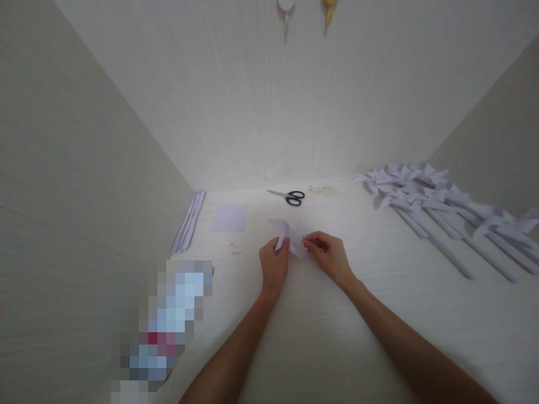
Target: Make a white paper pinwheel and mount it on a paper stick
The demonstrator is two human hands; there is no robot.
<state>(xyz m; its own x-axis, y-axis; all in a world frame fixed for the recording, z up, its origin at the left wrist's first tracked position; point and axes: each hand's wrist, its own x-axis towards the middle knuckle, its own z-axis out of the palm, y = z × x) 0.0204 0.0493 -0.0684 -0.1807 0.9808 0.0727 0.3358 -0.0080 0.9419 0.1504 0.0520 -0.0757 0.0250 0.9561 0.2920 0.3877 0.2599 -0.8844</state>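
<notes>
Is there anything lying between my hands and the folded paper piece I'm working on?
Nothing visible. The left hand and the right hand both already pinch the folded paper piece directly. The scissors and the flat paper sheet lie farther back on the table, and the finished pinwheels lie off to the right.

A home craft corner, by the look of it: a pale wood-grain table point(320, 336) boxed in by plain pale walls point(269, 101); black-handled scissors point(288, 196), a loose paper square point(229, 218) and rows of finished paper pinwheels point(438, 207) lie on it.
</notes>
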